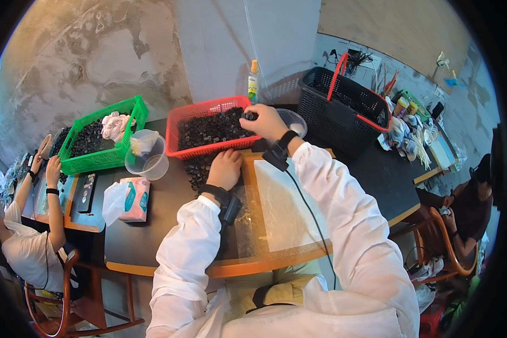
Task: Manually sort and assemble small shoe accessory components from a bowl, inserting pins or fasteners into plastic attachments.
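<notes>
A red plastic basket (184, 152) on the dark table holds many small black round pieces (208, 128). My right hand (269, 123) is over its right end, thumb and fingers closed on a small black round piece (249, 116). My left hand (224, 170) rests at the basket's front edge, its fingers stretched toward the rim and apparently holding nothing. Beside that hand, more loose black pieces (197, 173) lie on the table. What the pieces are for does not show.
Left of the basket stand a clear tub (155, 166), a tissue pack (135, 199) and a green basket (96, 160) of black pieces, where a person (36, 248) works. A black basket (343, 115), a yellow-capped bottle (253, 81) and another clear tub (298, 125) stand right and behind. Another person (467, 208) sits right.
</notes>
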Available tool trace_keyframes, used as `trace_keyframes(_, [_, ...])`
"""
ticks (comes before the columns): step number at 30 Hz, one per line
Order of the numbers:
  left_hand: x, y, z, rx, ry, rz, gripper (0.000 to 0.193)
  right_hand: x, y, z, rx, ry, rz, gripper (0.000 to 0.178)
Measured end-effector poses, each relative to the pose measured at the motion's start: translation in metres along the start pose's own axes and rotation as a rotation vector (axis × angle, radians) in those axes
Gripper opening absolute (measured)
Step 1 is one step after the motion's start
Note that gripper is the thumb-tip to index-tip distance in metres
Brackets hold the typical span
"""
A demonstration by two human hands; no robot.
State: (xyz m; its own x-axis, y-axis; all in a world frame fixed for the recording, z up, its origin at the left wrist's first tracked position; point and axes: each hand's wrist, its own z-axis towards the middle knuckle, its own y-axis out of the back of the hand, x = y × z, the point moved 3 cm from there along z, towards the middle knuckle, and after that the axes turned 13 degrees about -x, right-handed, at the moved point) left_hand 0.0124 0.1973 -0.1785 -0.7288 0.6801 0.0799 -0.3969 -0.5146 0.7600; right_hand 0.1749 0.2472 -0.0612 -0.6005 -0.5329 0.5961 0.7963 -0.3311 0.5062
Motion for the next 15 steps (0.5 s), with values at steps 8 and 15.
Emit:
trace_keyframes(8, [-0.002,0.015,-0.029,-0.059,0.159,0.156,0.039,-0.017,-0.007,-0.104,0.174,0.192,-0.355,0.026])
trace_keyframes(15, [-0.007,0.025,-0.036,-0.085,0.259,0.164,0.040,-0.034,-0.016,-0.109,0.257,0.173,-0.327,0.025])
